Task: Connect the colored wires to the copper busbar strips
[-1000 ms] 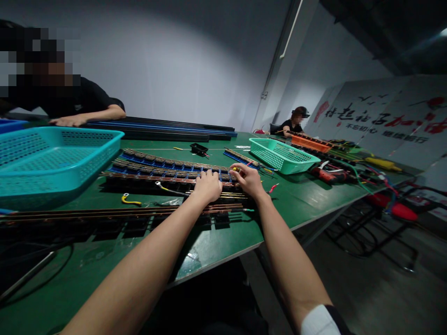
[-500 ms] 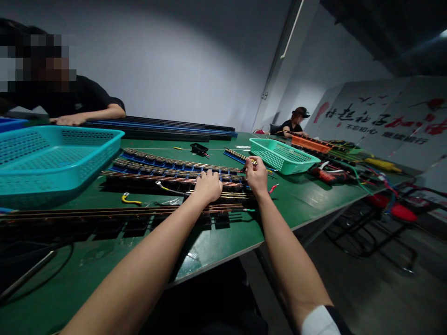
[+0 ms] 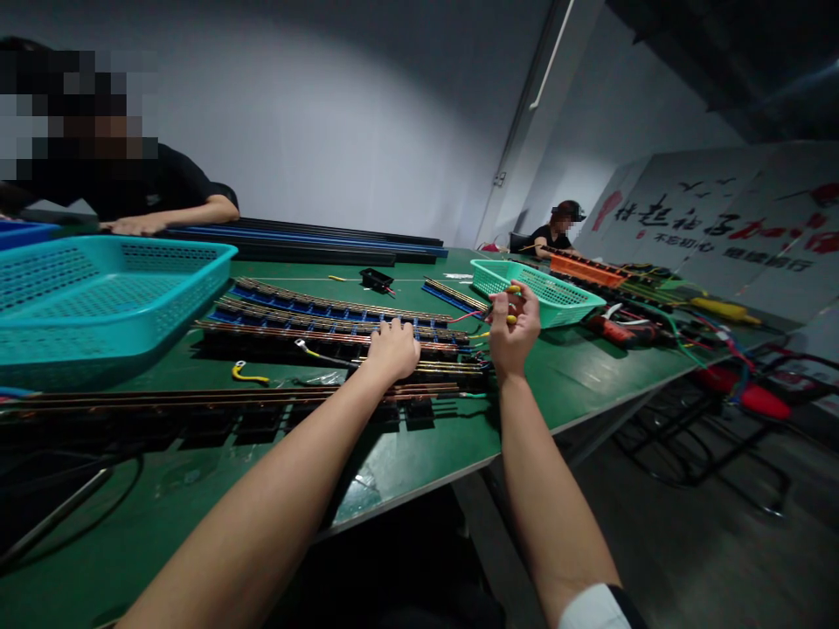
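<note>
In the head view, my left hand (image 3: 393, 351) lies over the curved conductor-rail strips, its fingers bent down around the nearer one. That rail strip (image 3: 308, 334) has copper-coloured bars on dark supports; blue supports show on the strips behind. My right hand (image 3: 515, 336) is raised just past the strips' right ends, closed around a small tool with yellow handle ends (image 3: 512, 320). Most of this tool is hidden by the fingers, so its kind is unclear. Beside this hand, a red wire (image 3: 467, 315) and a yellow wire (image 3: 481, 335) stick out from the strip ends.
A turquoise basket (image 3: 150, 325) stands left and a green basket (image 3: 570, 307) right. Red-handled pliers (image 3: 626, 332) lie beyond my right hand. A long straight rail strip (image 3: 216, 400) runs along the front. Two other people sit at the green table (image 3: 577, 376).
My right hand has moved right, away from the strip ends, and turned, showing the yellow handle ends. The red and yellow wires are now uncovered. My left hand stays on the rails.
</note>
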A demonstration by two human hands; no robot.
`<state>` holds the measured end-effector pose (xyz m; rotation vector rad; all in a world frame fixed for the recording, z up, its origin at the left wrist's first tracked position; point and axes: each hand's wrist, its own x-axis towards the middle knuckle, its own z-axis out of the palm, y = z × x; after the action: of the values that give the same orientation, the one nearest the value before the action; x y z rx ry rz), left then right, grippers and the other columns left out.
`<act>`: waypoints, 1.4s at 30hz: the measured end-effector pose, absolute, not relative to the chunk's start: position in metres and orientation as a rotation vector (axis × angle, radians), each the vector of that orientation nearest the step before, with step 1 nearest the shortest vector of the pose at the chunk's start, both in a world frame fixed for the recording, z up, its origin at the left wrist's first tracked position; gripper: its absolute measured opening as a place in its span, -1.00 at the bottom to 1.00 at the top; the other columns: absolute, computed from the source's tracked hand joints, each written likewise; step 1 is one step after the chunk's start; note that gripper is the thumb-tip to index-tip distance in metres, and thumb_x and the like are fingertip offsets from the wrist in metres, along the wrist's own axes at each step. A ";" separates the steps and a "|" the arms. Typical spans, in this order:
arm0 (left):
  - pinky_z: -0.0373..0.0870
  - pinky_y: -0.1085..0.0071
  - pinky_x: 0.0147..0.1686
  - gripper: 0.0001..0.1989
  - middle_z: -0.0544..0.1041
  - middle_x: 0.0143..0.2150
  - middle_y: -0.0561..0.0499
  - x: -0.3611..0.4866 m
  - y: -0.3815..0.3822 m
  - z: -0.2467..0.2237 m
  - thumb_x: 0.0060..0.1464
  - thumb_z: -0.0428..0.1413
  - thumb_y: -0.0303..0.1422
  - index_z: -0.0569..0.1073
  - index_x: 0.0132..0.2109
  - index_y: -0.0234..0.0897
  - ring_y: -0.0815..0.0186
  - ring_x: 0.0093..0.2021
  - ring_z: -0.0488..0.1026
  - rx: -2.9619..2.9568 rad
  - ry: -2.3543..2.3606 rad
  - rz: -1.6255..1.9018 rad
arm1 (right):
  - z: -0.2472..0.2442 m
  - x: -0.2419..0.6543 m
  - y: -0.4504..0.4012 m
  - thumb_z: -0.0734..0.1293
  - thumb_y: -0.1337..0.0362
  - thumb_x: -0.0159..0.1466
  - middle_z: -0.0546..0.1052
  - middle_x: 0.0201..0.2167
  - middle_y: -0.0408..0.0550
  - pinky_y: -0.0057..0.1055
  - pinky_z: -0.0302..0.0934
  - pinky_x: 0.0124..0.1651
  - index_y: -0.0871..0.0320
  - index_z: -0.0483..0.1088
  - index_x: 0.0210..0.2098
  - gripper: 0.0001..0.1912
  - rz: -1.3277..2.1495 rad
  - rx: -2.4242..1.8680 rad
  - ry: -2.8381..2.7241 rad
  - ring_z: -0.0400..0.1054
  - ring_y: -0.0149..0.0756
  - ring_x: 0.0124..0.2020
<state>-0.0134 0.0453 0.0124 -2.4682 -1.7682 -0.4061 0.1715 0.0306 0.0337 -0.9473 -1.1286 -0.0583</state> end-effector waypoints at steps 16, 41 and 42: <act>0.36 0.08 0.10 -0.58 0.40 0.18 -0.33 -0.014 0.045 0.013 0.33 -0.17 -0.29 0.37 0.17 -0.40 -0.07 0.23 0.31 -2.480 -1.768 -0.404 | 0.029 0.182 0.041 0.22 -0.14 0.33 0.50 -0.46 -0.14 -0.47 0.13 -0.59 0.15 0.38 -0.08 -0.52 0.074 -1.023 -1.071 0.21 -0.46 -0.67; 0.39 0.05 0.09 -0.59 0.41 0.16 -0.33 -0.013 0.046 0.011 0.33 -0.16 -0.31 0.39 0.15 -0.43 -0.09 0.21 0.34 -2.462 -1.744 -0.419 | 0.025 0.179 0.039 0.27 -0.11 0.32 0.52 -0.46 -0.11 -0.45 0.22 -0.42 0.17 0.49 -0.11 -0.53 -0.124 -1.126 -1.173 0.35 -0.36 -0.52; 0.39 0.05 0.09 -0.59 0.41 0.16 -0.33 -0.013 0.046 0.011 0.33 -0.16 -0.31 0.38 0.15 -0.43 -0.09 0.22 0.33 -2.462 -1.746 -0.418 | 0.025 0.180 0.039 0.27 -0.11 0.32 0.50 -0.49 -0.13 -0.46 0.21 -0.43 0.18 0.50 -0.16 -0.53 -0.101 -1.115 -1.189 0.34 -0.37 -0.53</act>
<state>-0.0129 0.0463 0.0108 -2.4620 -1.7463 -0.4178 0.1796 0.0394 0.0250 -1.1149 -1.1891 -0.1012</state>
